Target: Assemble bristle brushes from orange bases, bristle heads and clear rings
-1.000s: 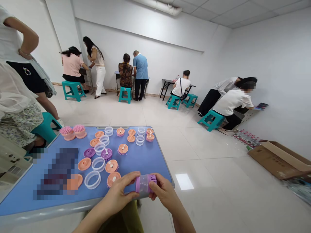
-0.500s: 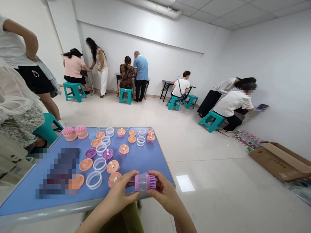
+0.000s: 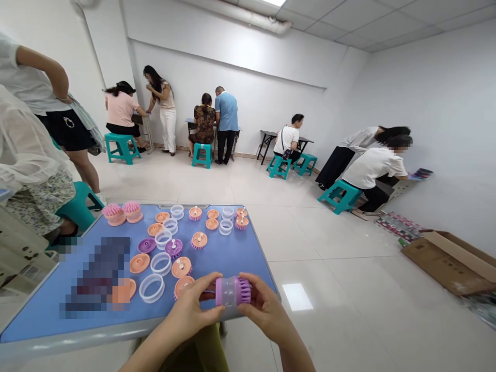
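Observation:
Between my two hands lies a purple scalp brush [image 3: 229,292] on its side, with a clear ring around its middle and bristles facing right. My left hand [image 3: 196,302] grips the smooth purple end. On the bristle end, my right hand [image 3: 265,307] has its fingers and thumb closed. The brush is held above the table's near right edge. Just left of my left hand is an orange bristled disc [image 3: 183,285], partly hidden by it. Nearby on the table are a clear ring [image 3: 151,297], an orange cap [image 3: 139,263] and a purple bristled disc [image 3: 173,248].
Two pink-topped brushes [image 3: 133,211] stand at the blue table's [image 3: 228,258] far left corner. A blurred dark patch [image 3: 101,274] covers its left part. People sit on green stools [image 3: 123,147] along the walls. An open cardboard box [image 3: 449,263] lies on the floor at right.
The view has shifted slightly, so the scene sits a little lower and to the right. Both hands keep hold of the brush. A standing person at the back has raised a hand toward their head.

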Tool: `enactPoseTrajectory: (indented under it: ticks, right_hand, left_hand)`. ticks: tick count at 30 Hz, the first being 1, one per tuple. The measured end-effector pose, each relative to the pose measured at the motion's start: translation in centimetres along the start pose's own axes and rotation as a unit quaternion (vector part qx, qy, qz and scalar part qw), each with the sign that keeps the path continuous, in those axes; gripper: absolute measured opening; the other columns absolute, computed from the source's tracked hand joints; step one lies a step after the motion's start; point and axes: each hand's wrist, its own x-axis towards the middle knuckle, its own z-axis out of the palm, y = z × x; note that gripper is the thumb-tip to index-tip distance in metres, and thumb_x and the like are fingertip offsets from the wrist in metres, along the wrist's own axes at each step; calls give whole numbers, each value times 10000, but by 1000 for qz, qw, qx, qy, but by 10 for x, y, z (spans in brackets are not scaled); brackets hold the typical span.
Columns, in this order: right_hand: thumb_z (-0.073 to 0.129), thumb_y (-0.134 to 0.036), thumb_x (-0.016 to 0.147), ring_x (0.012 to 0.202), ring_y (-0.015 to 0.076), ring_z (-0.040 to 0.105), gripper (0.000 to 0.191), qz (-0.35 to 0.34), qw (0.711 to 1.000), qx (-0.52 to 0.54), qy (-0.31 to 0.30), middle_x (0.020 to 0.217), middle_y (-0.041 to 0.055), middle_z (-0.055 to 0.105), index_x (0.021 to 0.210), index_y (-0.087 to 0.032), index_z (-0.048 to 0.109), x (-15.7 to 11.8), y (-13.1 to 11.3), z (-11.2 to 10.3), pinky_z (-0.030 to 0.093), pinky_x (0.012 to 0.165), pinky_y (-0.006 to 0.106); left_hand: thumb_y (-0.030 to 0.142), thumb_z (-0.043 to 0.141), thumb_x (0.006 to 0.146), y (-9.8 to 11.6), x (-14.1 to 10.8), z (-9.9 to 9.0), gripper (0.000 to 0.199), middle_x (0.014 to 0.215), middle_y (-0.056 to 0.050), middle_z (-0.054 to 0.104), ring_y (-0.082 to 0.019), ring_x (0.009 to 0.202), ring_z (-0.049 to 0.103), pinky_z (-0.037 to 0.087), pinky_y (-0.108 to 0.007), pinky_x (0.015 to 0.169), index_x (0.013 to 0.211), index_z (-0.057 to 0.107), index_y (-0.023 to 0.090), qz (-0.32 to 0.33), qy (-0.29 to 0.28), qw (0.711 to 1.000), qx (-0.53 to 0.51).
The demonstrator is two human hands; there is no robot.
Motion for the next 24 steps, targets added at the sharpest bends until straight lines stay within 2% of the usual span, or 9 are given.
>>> enactPoseTrajectory:
  ticks: [3, 7, 11, 16, 20, 24]
  right_hand:
    - [722, -339, 703, 806, 192, 581, 436, 12, 1000, -11, 11, 903, 36, 628, 1089, -226, 553, 1, -1, -1, 476, 734, 337]
    - [722, -298, 685, 785, 198, 584, 435, 35, 999, -5, 21, 891, 34, 631, 1082, -220, 562, 2, 1, -1, 478, 695, 332]
    - [708, -341, 694, 731, 190, 584, 443, 49, 998, 6, 28, 861, 28, 621, 1093, -218, 561, 3, 3, 0, 489, 654, 327]
    - [727, -380, 674, 718, 196, 581, 449, 47, 998, 20, 31, 870, 40, 635, 1068, -219, 586, 2, 10, 0, 499, 619, 319]
    - [730, -450, 666, 786, 241, 617, 478, 44, 997, 14, 54, 911, 69, 669, 1071, -230, 601, -2, 20, -3, 520, 640, 341]
    - [728, -530, 629, 855, 297, 638, 537, 54, 996, -15, 69, 971, 105, 683, 1064, -233, 624, -1, 26, -6, 540, 690, 374]
  left_hand:
    - [223, 606, 678, 0, 1, -2, 530, 1086, -51, 661, -234, 998, 629, 502, -350, 919, 1202, 525, 207, 3, -15, 1000, -11]
    - [230, 627, 687, -4, -1, -4, 536, 1134, -45, 642, -236, 1022, 620, 504, -353, 920, 1214, 529, 235, 0, -29, 999, -16]
    - [228, 649, 702, -11, -2, -5, 530, 1204, -37, 605, -238, 1061, 594, 499, -354, 925, 1217, 534, 269, 15, -29, 999, 8]
    - [212, 670, 729, -12, -5, -5, 561, 1263, -45, 569, -253, 1119, 551, 472, -372, 950, 1256, 499, 296, 51, -27, 994, 88]
    - [196, 699, 736, -1, -10, -5, 579, 1279, -81, 553, -247, 1136, 537, 431, -363, 984, 1265, 473, 258, 94, -46, 978, 183]
    - [198, 711, 740, 10, -10, -6, 589, 1277, -103, 550, -248, 1145, 530, 430, -344, 973, 1260, 438, 230, 97, -63, 959, 258]
